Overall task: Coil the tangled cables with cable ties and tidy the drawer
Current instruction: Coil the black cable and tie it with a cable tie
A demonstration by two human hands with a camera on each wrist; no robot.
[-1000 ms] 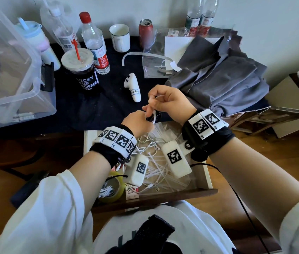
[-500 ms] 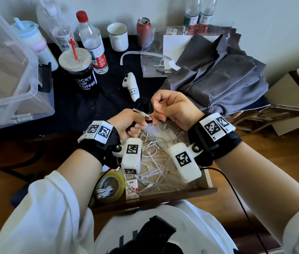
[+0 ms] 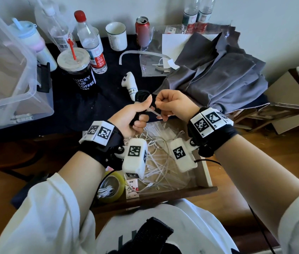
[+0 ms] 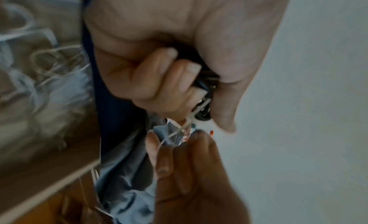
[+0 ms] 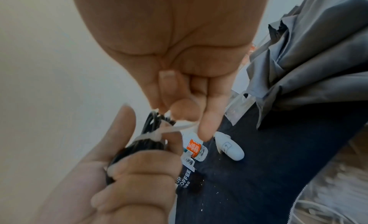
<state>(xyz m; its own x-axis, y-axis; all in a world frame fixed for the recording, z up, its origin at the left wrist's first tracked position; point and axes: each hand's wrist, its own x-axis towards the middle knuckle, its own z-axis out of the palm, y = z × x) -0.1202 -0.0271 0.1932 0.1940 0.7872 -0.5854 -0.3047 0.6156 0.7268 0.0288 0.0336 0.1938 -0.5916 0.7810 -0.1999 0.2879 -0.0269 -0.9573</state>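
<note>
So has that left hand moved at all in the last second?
Yes. The left hand has rolled thumb-up, lifting the black cable up beside the white controller; it stays above the drawer.

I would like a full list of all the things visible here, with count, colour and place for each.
coiled cable: 1, black, in left fist
cable tie: 1, white, around coil, tail pinched by right hand
drawer: 1, wooden, open, holding white cables and ties
tape roll: 1, yellowish, drawer's left end
coffee cup: 1, dark, on table
mug: 1, white, table back
can: 1, red, beside mug
cloth: 1, grey, table right
bin: 1, clear, left
left hand: 1
right hand: 1
</note>
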